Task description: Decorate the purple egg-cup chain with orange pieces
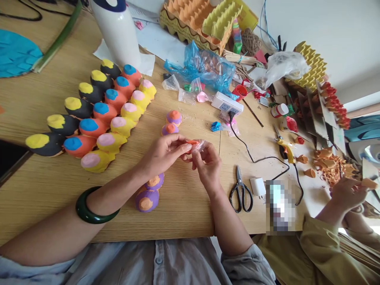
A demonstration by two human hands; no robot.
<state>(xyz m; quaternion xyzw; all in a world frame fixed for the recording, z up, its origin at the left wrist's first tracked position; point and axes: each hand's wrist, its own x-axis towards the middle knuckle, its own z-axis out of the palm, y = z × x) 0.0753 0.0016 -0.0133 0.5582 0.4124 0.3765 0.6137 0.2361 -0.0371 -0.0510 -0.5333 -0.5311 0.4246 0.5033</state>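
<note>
Head view: wooden surface (184,211) supports all items below. To your left stand three strips of painted cups (101,108), six per strip: black with yellow tops, orange with blue, yellow with pink. Egg trays (190,18) are stacked at the far edge, with a blue plastic bag (204,67) just in front. Purple cups (147,200) with orange tops run in a line beneath your left forearm, which hides the middle of the line. Your left hand (168,152) and right hand (209,162) meet above the surface. Scissors (240,190) lie to your right, blades pointing away from you. Smallest noted: an orange piece (192,142), located between your hands, left fingers clamped on it; right fingers are pinched on clear film (202,145) beside it.
</note>
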